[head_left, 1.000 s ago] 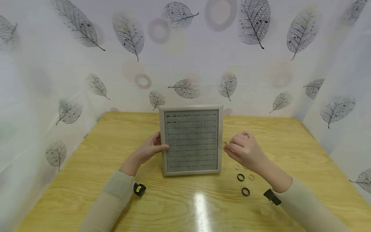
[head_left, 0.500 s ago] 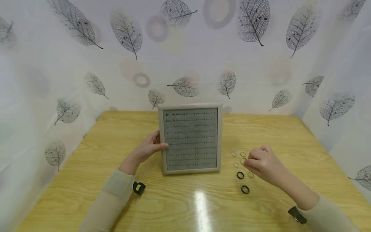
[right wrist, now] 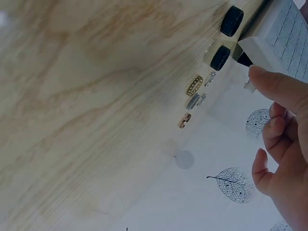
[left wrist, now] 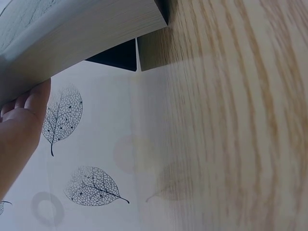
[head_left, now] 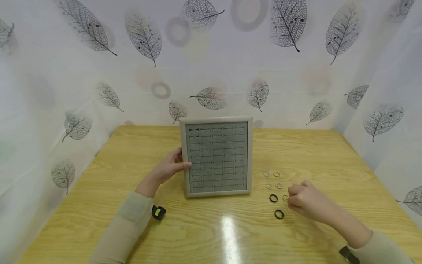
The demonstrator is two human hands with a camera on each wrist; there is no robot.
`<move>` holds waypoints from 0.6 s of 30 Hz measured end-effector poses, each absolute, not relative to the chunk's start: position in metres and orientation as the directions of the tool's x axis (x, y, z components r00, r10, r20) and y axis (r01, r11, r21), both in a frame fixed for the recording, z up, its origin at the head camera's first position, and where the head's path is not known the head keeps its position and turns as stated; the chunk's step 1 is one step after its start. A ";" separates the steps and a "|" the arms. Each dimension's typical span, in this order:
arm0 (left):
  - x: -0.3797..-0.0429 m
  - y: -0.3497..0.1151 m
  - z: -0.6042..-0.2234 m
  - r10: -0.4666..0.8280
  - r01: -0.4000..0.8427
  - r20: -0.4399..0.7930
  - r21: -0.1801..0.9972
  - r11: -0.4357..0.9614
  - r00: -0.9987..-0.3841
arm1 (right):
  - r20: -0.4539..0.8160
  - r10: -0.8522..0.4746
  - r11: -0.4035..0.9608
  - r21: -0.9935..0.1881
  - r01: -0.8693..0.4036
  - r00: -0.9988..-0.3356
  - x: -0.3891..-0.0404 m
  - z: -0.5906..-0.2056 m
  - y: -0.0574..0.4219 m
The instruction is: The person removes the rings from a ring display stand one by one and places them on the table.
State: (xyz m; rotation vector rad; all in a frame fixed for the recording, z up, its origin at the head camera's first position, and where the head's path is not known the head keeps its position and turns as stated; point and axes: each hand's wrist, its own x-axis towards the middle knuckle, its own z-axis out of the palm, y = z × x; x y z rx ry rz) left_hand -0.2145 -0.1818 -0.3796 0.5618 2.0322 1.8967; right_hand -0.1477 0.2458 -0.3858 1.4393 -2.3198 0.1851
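Note:
A grey ring display tray (head_left: 217, 157) in a pale frame stands on the table, with rows of slots. My left hand (head_left: 166, 169) grips its left edge, thumb in front and fingers behind. My right hand (head_left: 308, 201) is right of the tray, fingers curled, thumb and index together. At its fingertips, in the right wrist view, shows a small pale piece (right wrist: 249, 86) that looks like part of a ring, mostly hidden by the thumb. Beside that hand lie two black rings (head_left: 278, 214) and several thin rings (head_left: 268, 186); one gold ring (right wrist: 194, 85) is partly behind the fingers.
The wooden table (head_left: 204, 231) reaches back to a white curtain (head_left: 211, 55) printed with leaves, which also hangs at both sides. A dark support (left wrist: 118, 55) shows behind the tray in the left wrist view.
My right hand has moved from the tray's right edge, where a thin ring showed at its fingertips, rightward and nearer over the rings. The left hand keeps its hold on the tray.

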 end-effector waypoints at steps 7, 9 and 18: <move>-0.215 -0.181 -0.380 0.475 0.071 0.040 0.996 0.049 -0.879 | 0.323 -0.842 0.475 0.063 -0.878 -0.432 -0.144 -0.393 0.246; -0.215 -0.181 -0.381 0.474 0.068 0.037 0.996 0.049 -0.880 | 0.303 -0.843 0.479 0.048 -0.876 -0.445 -0.144 -0.395 0.247; -0.215 -0.182 -0.382 0.471 0.076 0.045 0.996 0.047 -0.881 | 0.237 -0.835 0.512 0.007 -0.859 -0.496 -0.143 -0.401 0.247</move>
